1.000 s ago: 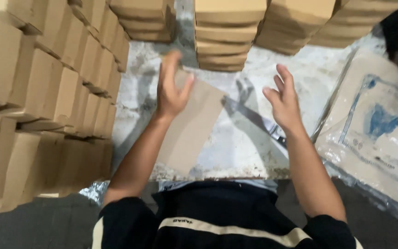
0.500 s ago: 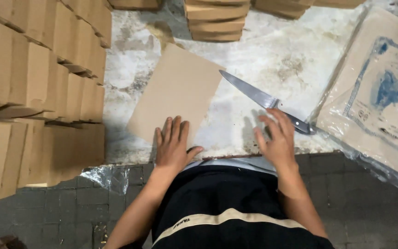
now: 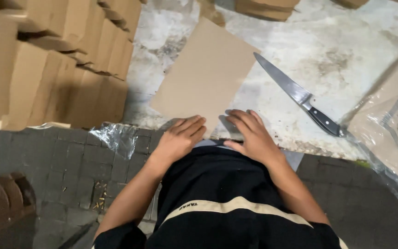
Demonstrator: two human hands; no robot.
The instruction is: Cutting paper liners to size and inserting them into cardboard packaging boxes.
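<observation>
resting hands (image 3: 180,138) (image 3: 249,133) at cardboard sheet (image 3: 206,74) edge

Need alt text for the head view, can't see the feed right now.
Both hands, left hand and right hand, rest flat at the near corner of a flat brown cardboard sheet on a worn white work surface; a black-handled kitchen knife lies to the right.

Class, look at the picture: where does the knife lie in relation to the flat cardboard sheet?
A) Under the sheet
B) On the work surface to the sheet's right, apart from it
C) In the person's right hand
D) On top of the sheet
B: the knife lies on the pale work surface, right of the cardboard sheet, with neither hand on it.
</observation>
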